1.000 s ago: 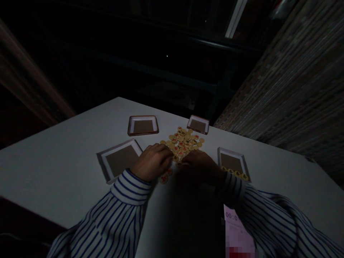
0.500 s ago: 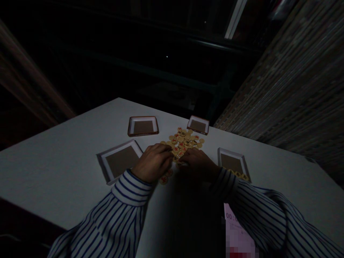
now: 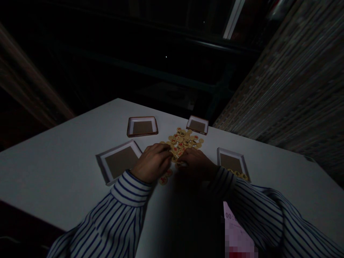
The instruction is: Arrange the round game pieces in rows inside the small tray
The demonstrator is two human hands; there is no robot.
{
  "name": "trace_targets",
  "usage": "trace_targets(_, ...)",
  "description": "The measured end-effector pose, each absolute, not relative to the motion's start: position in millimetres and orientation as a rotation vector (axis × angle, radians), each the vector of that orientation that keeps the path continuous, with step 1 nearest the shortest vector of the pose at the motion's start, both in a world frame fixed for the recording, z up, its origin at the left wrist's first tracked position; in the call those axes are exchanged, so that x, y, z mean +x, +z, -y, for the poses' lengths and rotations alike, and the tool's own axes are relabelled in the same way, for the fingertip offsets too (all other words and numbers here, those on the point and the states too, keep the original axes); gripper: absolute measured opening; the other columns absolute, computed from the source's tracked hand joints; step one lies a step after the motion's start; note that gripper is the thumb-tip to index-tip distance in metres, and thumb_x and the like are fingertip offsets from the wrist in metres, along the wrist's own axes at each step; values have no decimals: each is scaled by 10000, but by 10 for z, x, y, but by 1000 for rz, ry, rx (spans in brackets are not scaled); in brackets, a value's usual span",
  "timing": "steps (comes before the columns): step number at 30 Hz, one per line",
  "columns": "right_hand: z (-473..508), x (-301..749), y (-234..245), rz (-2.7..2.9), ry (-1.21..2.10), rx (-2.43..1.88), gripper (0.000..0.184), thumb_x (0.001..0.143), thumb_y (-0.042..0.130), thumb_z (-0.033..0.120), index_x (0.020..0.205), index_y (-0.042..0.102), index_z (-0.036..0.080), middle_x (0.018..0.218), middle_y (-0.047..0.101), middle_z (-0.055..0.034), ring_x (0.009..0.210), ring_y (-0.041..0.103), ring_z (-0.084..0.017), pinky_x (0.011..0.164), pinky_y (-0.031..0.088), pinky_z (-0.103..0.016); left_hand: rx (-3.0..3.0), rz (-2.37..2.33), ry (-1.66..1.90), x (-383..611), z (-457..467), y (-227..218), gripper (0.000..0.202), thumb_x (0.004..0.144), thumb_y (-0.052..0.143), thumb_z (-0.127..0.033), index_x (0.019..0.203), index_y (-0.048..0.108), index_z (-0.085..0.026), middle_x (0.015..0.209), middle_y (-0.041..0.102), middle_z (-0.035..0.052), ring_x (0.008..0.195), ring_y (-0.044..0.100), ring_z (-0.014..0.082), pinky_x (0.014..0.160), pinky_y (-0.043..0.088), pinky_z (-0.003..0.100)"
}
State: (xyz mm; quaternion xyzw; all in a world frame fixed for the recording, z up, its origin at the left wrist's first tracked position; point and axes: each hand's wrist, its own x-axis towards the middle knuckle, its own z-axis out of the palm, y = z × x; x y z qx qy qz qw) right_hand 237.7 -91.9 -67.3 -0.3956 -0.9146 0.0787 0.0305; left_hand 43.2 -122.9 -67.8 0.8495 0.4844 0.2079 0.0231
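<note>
A loose heap of round wooden Chinese chess pieces (image 3: pixel 180 139), marked in red or black, lies in the middle of the white table. At its near left edge is my left hand (image 3: pixel 153 161), fingers curled together; whatever they pinch is hidden. My right hand (image 3: pixel 197 163) bends over the near right edge, its fingertips closed on a chess piece (image 3: pixel 179 164) that shows only in part. Below my left fingers, a red-marked piece (image 3: pixel 163 180) lies apart from the heap, with another beside it.
Around the heap stand a large shallow tray (image 3: pixel 103 165) at left, a brown-rimmed one (image 3: pixel 142 135) behind, a smaller one (image 3: pixel 197 132) at back right, and a right tray (image 3: pixel 243 161) holding several pieces. A lit screen (image 3: pixel 233 222) shows beneath my right sleeve.
The view has shifted very slightly. Both hands stay at the near edge of the heap, with hardly any finger movement.
</note>
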Motion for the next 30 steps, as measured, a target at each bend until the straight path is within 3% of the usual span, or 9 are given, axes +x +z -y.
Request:
trace_targets(14, 915, 2345, -714, 2817, 175, -1211, 272, 796, 528, 394, 976, 635, 220, 970, 572, -70, 908, 493, -207, 732, 333, -316, 2607, -1483, 751, 437, 1203, -733, 300, 829, 412, -195, 1063, 597, -165, 1156, 585, 91, 1071, 513, 220, 906, 426, 405)
trace_targets(20, 951, 2354, -618, 2764, 132, -1158, 273, 765, 567, 347, 967, 614, 171, 994, 586, -79, 933, 497, -208, 769, 333, -317, 2546, -1466, 821, 457, 1194, -715, 331, 837, 391, -185, 1125, 552, -149, 1144, 596, 89, 1063, 524, 203, 922, 425, 389)
trace_targets(25, 1003, 2380, -483, 2730, -18, -1100, 265, 812, 504, 343, 977, 595, 156, 966, 596, -90, 922, 492, -210, 782, 317, -332, 2352, -1520, 951, 531, 1235, -704, 354, 862, 386, -270, 1149, 530, -119, 1125, 612, 113, 1046, 551, 202, 920, 441, 380)
trace_targets(30, 1081, 2415, -441, 2664, -191, -1099, 255, 847, 464, 333, 988, 583, 157, 949, 601, -89, 900, 491, -212, 749, 300, -334, 1950, -1426, 1074, 643, 1268, -751, 373, 840, 451, -384, 1126, 551, -165, 1099, 638, 78, 1012, 586, 191, 907, 456, 353)
